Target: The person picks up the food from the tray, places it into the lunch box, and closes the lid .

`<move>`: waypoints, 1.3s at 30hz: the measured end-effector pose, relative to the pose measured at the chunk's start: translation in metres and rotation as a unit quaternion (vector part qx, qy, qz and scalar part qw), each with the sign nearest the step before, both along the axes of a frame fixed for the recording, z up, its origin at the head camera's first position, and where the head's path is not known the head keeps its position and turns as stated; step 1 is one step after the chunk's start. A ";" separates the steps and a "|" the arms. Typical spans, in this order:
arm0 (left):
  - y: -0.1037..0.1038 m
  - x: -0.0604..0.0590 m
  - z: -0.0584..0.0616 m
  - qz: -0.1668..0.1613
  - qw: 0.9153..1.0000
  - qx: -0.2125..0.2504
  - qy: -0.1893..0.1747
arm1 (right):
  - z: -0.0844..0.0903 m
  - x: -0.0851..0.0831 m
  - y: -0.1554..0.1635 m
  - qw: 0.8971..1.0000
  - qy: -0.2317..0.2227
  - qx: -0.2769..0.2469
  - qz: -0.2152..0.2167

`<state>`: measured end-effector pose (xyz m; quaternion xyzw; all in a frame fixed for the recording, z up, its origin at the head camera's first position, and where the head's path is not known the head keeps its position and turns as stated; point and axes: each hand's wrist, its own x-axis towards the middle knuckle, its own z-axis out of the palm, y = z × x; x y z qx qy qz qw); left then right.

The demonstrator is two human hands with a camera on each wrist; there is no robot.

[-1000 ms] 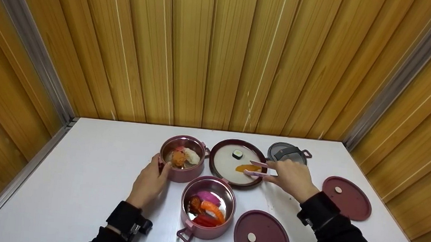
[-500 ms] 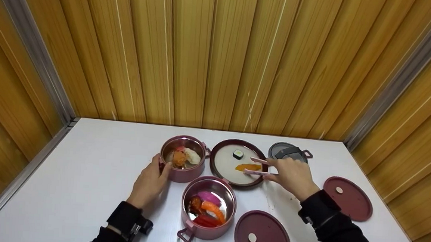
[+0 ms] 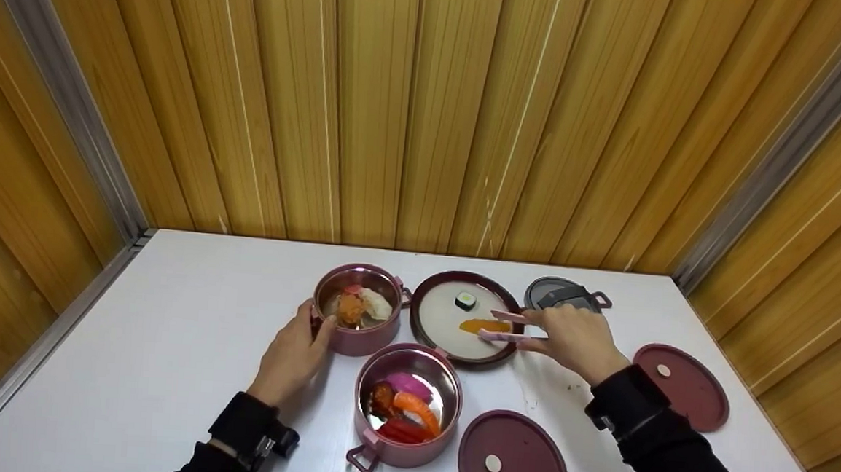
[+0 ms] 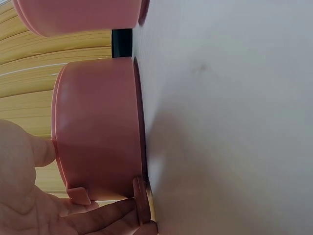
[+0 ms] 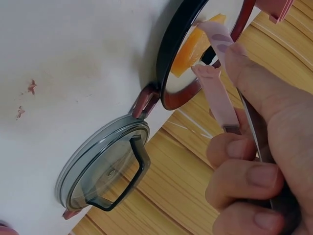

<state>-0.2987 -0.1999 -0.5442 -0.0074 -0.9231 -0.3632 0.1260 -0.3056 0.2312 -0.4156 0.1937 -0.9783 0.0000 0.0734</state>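
Note:
My left hand [image 3: 295, 352] grips a pink pot [image 3: 363, 340] by its handle side, thumb at the rim and fingers about the handle. Inside that pot lie an orange-brown lump [image 3: 350, 309] and a whitish dumpling-like piece [image 3: 375, 304]. My right hand [image 3: 576, 340] holds pink-tipped tongs [image 5: 217, 93]. The tong arms stand apart, with their tips around an orange wedge [image 3: 480, 327] that lies on a cream round plate with a dark red rim [image 3: 421, 342]. Farther back on this plate sits a sushi roll [image 3: 465, 300].
Nearer me stands a second pink pot [image 3: 407, 454] containing a shrimp [image 3: 415, 411] and other food pieces. Two dark red lids [image 3: 517, 446] lie to the right. Behind my right hand is a small grey lidded container [image 3: 552, 289]. A wood-patterned wall [image 3: 427, 120] borders the white table [image 3: 164, 366].

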 end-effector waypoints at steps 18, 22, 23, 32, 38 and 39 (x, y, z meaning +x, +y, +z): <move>0.017 0.035 0.056 -0.002 0.999 0.018 -0.036 | -0.004 0.005 -0.004 1.000 0.019 0.006 -0.001; 0.015 0.032 0.053 -0.006 0.999 0.023 -0.034 | -0.008 0.002 -0.004 1.000 0.016 0.007 0.002; 0.014 0.032 0.052 -0.006 0.999 0.026 -0.031 | -0.009 0.002 -0.004 1.000 0.014 0.006 0.002; 0.011 0.025 0.042 -0.003 1.000 0.025 -0.006 | -0.013 0.000 -0.006 0.999 0.030 0.005 0.022; 0.016 0.029 0.052 -0.003 0.999 0.022 -0.033 | -0.016 0.000 -0.005 0.998 0.053 0.000 0.032; 0.016 0.029 0.051 -0.002 0.999 0.023 -0.032 | -0.016 0.001 -0.005 0.998 0.054 -0.003 0.031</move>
